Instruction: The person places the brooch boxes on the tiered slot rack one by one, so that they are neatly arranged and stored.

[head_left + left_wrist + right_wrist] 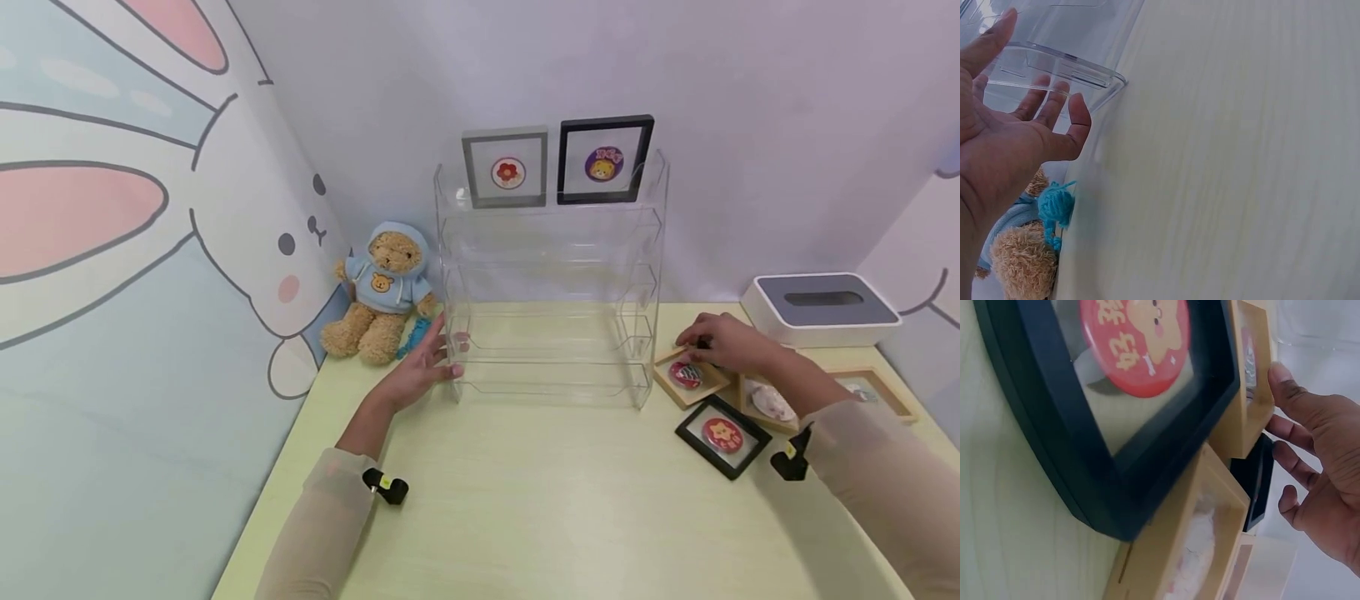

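A clear acrylic rack [551,363] with several tiers stands on the table. My left hand [420,367] touches the rack's left side panel, fingers spread; in the left wrist view this hand [1019,128] shows its palm beside the clear plastic. On the right, my right hand [723,342] pinches the edge of a light wooden picture frame [667,385] holding a red round badge [686,375]. The right wrist view shows the thumb of this hand [1329,444] at the wooden frame's rim [1259,425]. Partly under that frame lies a black frame [1261,487].
A grey frame [508,202] and a black frame [596,198] stand on the top tier. A black frame with a star badge [712,454], more wooden frames [780,423] and a tissue box [817,335] are at right. A teddy bear [386,287] sits left of the rack.
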Demonstrator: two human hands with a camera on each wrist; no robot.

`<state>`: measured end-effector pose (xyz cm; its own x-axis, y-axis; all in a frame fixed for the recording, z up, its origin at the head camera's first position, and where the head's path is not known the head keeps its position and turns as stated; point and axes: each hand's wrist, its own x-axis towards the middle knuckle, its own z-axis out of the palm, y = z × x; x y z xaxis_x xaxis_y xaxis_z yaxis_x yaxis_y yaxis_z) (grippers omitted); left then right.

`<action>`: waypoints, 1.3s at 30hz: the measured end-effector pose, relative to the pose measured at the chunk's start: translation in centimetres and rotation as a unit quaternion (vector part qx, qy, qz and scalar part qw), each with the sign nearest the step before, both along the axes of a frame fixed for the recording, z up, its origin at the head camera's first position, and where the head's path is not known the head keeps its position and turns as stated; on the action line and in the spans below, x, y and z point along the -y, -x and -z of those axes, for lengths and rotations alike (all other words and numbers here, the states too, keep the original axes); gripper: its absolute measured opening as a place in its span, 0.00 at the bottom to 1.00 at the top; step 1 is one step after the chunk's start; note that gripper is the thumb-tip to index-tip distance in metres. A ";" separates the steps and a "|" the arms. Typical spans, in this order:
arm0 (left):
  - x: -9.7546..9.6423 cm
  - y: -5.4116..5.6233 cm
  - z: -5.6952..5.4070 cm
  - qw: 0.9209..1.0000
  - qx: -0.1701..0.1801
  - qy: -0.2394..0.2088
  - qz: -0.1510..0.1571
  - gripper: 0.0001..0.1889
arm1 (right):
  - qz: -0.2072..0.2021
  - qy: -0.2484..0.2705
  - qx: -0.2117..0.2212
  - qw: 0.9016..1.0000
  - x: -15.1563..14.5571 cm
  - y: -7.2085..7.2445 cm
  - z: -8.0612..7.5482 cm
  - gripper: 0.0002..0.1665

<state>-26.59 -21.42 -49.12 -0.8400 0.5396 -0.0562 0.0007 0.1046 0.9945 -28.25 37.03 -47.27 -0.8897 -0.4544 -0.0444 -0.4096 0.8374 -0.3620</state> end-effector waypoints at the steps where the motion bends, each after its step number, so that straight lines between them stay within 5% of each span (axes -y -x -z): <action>1: 0.0 0.0 0.0 1.000 -0.001 0.000 0.001 0.58 | 0.003 -0.003 -0.002 1.000 0.0 0.0 0.2 0.08; 12: -0.1 -0.1 -0.1 1.000 0.002 -0.005 0.001 0.58 | 0.055 -0.020 0.001 0.998 0.8 -0.6 0.5 0.06; 21: 0.0 -0.3 -0.2 1.000 -0.003 -0.003 0.007 0.57 | 0.045 -0.025 -0.032 0.998 0.6 -0.8 0.5 0.03; 32: 0.0 -0.2 0.1 1.000 0.009 -0.001 0.003 0.58 | 0.026 0.011 -0.016 0.999 0.1 -1.3 -0.1 0.08; 39: 0.0 -0.2 0.1 1.000 -0.002 -0.001 0.005 0.57 | 0.051 0.032 0.008 0.998 0.0 -1.9 -0.5 0.11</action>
<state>-26.41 -21.43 -49.18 -0.8350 0.5476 -0.0529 0.0047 0.1033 0.9946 -26.36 37.01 -46.76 -0.9308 -0.3642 -0.0327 -0.3176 0.8495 -0.4213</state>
